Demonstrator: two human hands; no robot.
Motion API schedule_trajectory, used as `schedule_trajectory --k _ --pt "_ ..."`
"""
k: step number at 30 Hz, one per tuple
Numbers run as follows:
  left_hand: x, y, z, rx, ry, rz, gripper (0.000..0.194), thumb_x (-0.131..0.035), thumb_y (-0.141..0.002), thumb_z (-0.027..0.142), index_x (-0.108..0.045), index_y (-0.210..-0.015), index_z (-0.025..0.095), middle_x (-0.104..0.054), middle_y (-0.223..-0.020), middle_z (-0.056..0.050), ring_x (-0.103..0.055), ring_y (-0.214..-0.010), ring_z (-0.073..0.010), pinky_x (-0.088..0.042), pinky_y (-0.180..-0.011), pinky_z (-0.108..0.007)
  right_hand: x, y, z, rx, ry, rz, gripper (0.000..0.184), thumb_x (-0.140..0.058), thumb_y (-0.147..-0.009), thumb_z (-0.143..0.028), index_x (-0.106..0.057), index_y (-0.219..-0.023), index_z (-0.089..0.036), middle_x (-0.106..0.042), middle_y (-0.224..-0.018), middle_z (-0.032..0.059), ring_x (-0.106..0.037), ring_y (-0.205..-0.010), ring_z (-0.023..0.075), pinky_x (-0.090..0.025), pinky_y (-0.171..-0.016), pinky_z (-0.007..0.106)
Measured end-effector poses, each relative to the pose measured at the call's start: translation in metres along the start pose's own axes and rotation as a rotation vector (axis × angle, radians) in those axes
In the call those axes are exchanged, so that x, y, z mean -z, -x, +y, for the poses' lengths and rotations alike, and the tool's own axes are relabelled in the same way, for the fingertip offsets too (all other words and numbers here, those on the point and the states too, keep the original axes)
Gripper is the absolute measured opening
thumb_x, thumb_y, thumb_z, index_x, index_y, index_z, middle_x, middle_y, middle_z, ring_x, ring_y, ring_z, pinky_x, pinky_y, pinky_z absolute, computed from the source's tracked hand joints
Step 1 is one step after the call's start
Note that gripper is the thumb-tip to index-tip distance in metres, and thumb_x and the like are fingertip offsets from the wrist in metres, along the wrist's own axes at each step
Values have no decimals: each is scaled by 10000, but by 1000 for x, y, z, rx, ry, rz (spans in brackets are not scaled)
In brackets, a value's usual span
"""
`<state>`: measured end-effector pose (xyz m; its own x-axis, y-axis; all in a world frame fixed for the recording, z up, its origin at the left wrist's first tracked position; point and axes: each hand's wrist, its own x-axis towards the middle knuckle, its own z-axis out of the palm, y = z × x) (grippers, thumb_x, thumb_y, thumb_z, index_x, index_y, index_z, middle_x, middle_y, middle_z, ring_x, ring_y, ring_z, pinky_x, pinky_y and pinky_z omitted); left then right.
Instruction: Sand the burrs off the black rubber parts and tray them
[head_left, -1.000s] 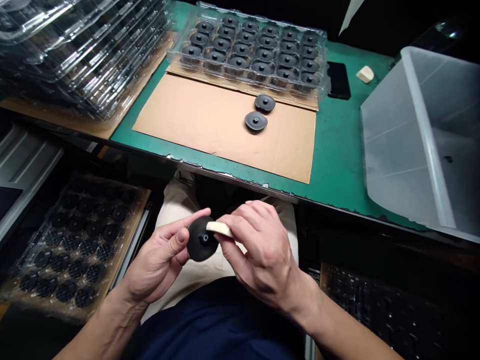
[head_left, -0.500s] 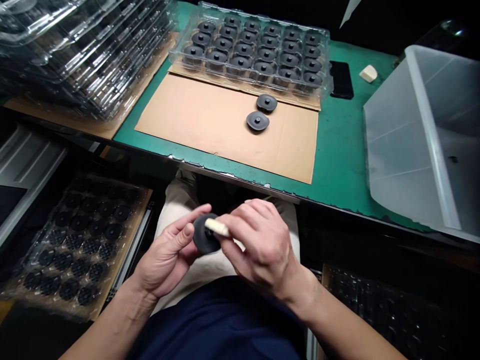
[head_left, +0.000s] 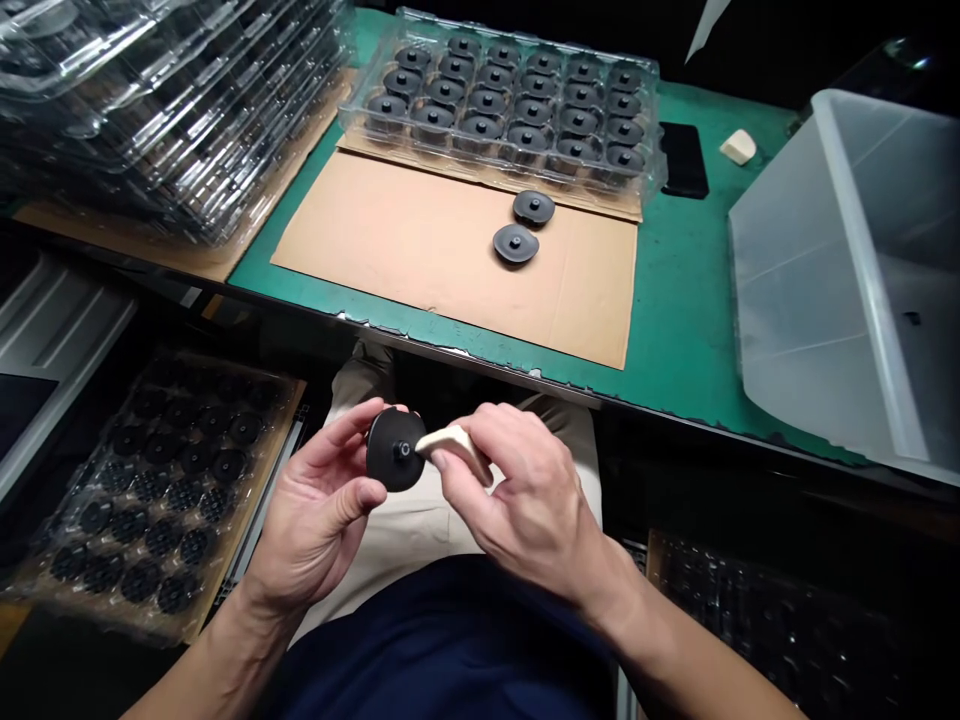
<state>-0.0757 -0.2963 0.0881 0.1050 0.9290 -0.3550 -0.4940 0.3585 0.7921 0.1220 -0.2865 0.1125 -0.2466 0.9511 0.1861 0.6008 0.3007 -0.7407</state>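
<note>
My left hand (head_left: 322, 500) grips a round black disc (head_left: 386, 455) by its edge, above my lap. A short stem with a small ring-shaped end stands up from the middle of the disc, facing me. In my right hand (head_left: 525, 490) a cream-coloured, wedge-like block (head_left: 456, 447) is pinched between thumb and fingers. The block's thin tip is at the disc's face, right beside the stem; whether it touches, I cannot tell. Two similar black discs (head_left: 516, 243) lie on a cardboard sheet (head_left: 405, 240) on the green table.
Behind the cardboard stands a clear plastic tray (head_left: 652, 150) filled with black discs. Stacked clear trays (head_left: 172, 130) rise at the left. A phone (head_left: 684, 160), another cream block (head_left: 739, 147) and a translucent bin (head_left: 795, 270) are at the right. Below left sits another loaded tray (head_left: 161, 490).
My left hand has turned the disc so its face and stem show more fully. My right hand has drawn the block back from across the stem to its right side.
</note>
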Motion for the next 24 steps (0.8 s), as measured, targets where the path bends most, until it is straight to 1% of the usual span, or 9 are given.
schedule_trajectory --k 2,6,9,12,14,17,19,21,24 --pt "5 0 0 76 22 -39 540 -898 -779 231 -740 -1291 296 -718 -1342 -65 -656 -1262 -244 -544 -1052 -256 0 0 5 42 83 13 262 -521 -1058 -228 -557 -805 -170 -521 -799 25 -434 -726 188 -330 -744 362" --pt "16 2 -4 245 64 -100 472 -819 -867 273 -720 -1328 261 -711 -1355 -75 -691 -1188 -206 -556 -994 -206 2 2 8 128 139 -60 192 -512 -1088 -232 -643 -967 -159 -566 -890 58 -485 -823 227 -367 -850 405" --pt "23 3 -6 344 75 -149 474 -777 -903 339 -703 -1356 217 -714 -1340 -113 -670 -1224 -231 -551 -1004 -224 5 5 7 184 134 -110 187 -503 -1091 -233 -665 -1041 -153 -586 -936 75 -494 -860 245 -381 -888 430" --pt "28 3 -8 394 62 -203 490 -743 -924 386 -697 -1363 174 -709 -1331 -148 -639 -1268 -270 -538 -1043 -274 7 6 6 235 116 -147 207 -485 -1091 -223 -675 -1075 -143 -596 -959 87 -498 -876 254 -399 -872 433" --pt "29 2 -10 421 57 -245 480 -739 -924 398 -715 -1335 153 -704 -1326 -163 -638 -1258 -286 -552 -1015 -282 8 6 7 267 102 -165 222 -475 -1100 -225 -680 -1076 -145 -606 -981 91 -506 -882 255 -407 -854 428" --pt "25 1 -11 446 85 -281 450 -763 -904 337 -720 -1331 202 -694 -1343 -143 -665 -1196 -286 -587 -930 -285 7 4 11 307 7 -171 202 -489 -1101 -197 -682 -1150 -165 -630 -1066 83 -544 -929 247 -419 -899 431" --pt "18 -1 -10 444 104 -289 458 -750 -903 272 -698 -1358 246 -676 -1370 -129 -667 -1184 -296 -610 -906 -335 6 2 14 282 -134 -99 199 -532 -1082 -157 -666 -1229 -174 -641 -1124 72 -581 -983 236 -436 -936 416" --pt "8 -4 -9 446 79 -268 419 -695 -943 291 -689 -1357 228 -705 -1286 -157 -676 -1154 -323 -644 -835 -398 5 2 18 172 -265 29 197 -572 -1073 -141 -664 -1243 -177 -649 -1119 59 -610 -975 214 -471 -895 363" --pt "-4 -9 -7 490 -36 -156 381 -628 -994 376 -700 -1296 156 -745 -1065 -185 -732 -981 -324 -650 -633 -353 6 7 25 -53 -333 168 134 -613 -1085 -197 -694 -1192 -202 -657 -1029 27 -608 -843 177 -483 -762 296"
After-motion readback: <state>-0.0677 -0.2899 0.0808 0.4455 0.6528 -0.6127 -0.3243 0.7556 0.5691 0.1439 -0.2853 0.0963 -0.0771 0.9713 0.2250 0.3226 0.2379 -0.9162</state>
